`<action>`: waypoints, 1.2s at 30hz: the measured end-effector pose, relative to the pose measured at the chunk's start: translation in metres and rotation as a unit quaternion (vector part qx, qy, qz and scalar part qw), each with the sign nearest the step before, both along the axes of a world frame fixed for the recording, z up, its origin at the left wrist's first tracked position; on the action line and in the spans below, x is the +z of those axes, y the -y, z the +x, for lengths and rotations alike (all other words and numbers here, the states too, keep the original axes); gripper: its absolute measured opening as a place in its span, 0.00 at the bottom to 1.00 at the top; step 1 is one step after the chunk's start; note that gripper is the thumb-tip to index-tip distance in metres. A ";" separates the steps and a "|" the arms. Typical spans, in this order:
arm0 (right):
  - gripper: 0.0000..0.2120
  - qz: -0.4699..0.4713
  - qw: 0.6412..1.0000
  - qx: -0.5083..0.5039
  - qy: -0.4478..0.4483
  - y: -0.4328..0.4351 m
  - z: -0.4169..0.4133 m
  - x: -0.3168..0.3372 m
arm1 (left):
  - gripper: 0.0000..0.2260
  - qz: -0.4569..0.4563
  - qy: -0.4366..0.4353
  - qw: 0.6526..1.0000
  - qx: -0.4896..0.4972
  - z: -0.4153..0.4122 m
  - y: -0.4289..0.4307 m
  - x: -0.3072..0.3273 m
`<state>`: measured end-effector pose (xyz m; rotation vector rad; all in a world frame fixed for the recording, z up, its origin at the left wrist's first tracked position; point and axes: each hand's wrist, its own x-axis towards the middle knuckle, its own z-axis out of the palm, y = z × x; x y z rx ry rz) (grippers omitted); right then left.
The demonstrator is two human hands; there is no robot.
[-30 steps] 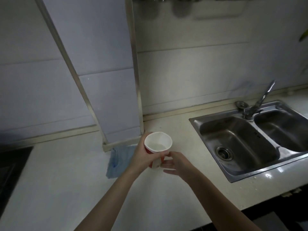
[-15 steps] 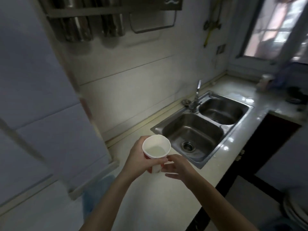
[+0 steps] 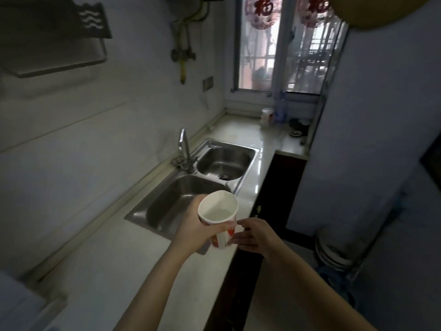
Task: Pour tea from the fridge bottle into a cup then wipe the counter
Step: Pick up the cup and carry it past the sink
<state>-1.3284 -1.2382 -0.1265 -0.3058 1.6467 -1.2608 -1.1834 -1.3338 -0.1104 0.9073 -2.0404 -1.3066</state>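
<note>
Closest in, two bare forearms reach up from the bottom edge, one per hand. The left hand has its grip closed round one paper cup, with the thumb across the near side and the fingers curled behind the wall. The cup is held in the air above the front edge of the worktop, just in front of the sink's near corner. It is white inside with a red and white print outside, and it tilts so that its mouth faces the camera. Whether there is liquid in the bottom cannot be told.

The right hand is just beside the cup on its right. Its grip is loose and mostly open, the fingers relaxed and reaching toward the cup's lower side. The fingertips meet or nearly meet the base, and which of the two cannot be told. It holds nothing of its own.

Behind the hands, one stainless steel sink is set into the pale worktop. It has two basins, and a drain shows in the far one. One faucet stands upright at the wall side between the basins.

Farther along, at the end of the worktop under the window, stand one white container and one clear bottle, side by side. Two red paper decorations hang on the glass. One yellow pipe valve is on the wall left of the window, and one dark wall rack is mounted at upper left.
</note>
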 end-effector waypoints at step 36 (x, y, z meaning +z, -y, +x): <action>0.08 0.025 0.996 -0.079 -0.024 0.099 -0.405 0.023 | 0.32 -0.016 -0.055 0.995 -0.078 -0.417 0.102 0.030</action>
